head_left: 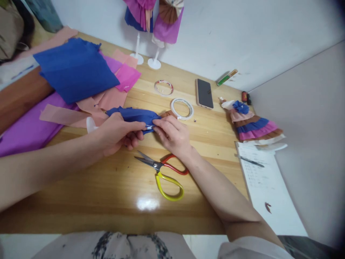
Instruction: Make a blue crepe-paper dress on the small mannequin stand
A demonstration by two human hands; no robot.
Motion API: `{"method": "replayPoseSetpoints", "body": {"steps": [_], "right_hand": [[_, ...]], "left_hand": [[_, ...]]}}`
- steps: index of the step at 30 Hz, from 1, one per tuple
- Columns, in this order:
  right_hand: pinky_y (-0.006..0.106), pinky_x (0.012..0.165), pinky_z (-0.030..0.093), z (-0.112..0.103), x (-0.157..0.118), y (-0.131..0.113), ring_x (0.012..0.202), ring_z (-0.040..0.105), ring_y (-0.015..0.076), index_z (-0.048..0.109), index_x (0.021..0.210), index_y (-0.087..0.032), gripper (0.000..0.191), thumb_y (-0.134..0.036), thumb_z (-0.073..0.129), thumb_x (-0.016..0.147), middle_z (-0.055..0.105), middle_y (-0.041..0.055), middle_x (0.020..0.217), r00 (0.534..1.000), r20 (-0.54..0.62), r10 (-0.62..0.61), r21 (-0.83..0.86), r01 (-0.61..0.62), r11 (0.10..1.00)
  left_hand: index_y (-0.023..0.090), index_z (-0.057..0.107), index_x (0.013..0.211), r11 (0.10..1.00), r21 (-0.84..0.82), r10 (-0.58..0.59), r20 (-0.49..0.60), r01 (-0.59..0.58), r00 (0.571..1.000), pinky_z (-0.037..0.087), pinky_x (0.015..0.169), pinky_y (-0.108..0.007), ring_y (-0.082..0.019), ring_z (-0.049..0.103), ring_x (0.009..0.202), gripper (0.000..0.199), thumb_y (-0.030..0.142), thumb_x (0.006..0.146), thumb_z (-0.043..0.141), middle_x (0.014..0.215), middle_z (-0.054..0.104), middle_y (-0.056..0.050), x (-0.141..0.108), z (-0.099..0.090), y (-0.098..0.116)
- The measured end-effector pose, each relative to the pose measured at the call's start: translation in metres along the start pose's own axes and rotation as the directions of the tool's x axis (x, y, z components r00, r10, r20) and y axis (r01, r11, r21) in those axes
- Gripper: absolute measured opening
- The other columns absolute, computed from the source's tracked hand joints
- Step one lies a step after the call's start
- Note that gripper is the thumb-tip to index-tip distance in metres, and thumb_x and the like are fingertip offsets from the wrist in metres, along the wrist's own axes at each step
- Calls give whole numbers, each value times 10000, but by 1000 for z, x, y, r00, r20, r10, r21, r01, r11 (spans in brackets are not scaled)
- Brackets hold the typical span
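Between my hands, above the wooden table, is a piece of blue crepe paper (pixel 138 115) with a thin white strip along its lower edge. My left hand (pixel 118 131) pinches the paper's near edge with the thumb on top. At the right end of the strip, the fingertips of my right hand (pixel 172 133) press together on the same paper. A white rounded piece, like a stand base (pixel 91 125), pokes out left of my left hand. Brown paper (pixel 167 114) shows just behind my right hand. Scissors (pixel 159 166) with red and yellow handles lie parted, close below my hands.
Blue crepe sheets (pixel 78 70) and other coloured paper pile up at left. Tape rolls (pixel 182 109) and a phone (pixel 204 93) lie behind my hands. Two paper dresses on stands (pixel 154 63) stand by the wall. A layered dress (pixel 256 127) and a notebook (pixel 265 187) with a pen are at right.
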State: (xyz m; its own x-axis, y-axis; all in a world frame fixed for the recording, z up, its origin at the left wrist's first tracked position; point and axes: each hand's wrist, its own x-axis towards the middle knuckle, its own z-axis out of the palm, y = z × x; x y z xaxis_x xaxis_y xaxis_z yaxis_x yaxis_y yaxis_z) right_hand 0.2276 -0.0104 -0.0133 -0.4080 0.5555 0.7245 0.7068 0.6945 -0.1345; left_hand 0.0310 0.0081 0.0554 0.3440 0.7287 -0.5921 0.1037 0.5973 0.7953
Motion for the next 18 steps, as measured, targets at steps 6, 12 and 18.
{"method": "replayPoseSetpoints", "body": {"steps": [6,12,18], "right_hand": [[272,650,549,-1,0,0,757,648,172,690,981,-136,122,-169,580,941,700,100,839,1000,7,9,35,-10,999],[261,669,562,-2,-1,-2,762,655,164,687,986,-149,114,-187,592,937,710,90,859,999,37,22,8,-22,1000],[252,654,554,-1,1,-2,738,655,158,684,959,-149,108,-156,580,935,709,86,828,1000,23,10,-11,-10,1000]], "left_hand": [[121,606,553,1000,1,-27,3,27,1000,332,328,-189,-83,496,354,292,167,839,644,495,578,-22,2,-1,0],[117,603,552,999,-28,-36,14,36,999,343,327,-181,-81,502,358,287,164,833,631,509,587,-21,1,-2,-2],[112,610,565,999,-35,-22,43,23,999,351,338,-168,-79,507,370,268,237,787,693,507,587,-17,2,-7,-5]]}}
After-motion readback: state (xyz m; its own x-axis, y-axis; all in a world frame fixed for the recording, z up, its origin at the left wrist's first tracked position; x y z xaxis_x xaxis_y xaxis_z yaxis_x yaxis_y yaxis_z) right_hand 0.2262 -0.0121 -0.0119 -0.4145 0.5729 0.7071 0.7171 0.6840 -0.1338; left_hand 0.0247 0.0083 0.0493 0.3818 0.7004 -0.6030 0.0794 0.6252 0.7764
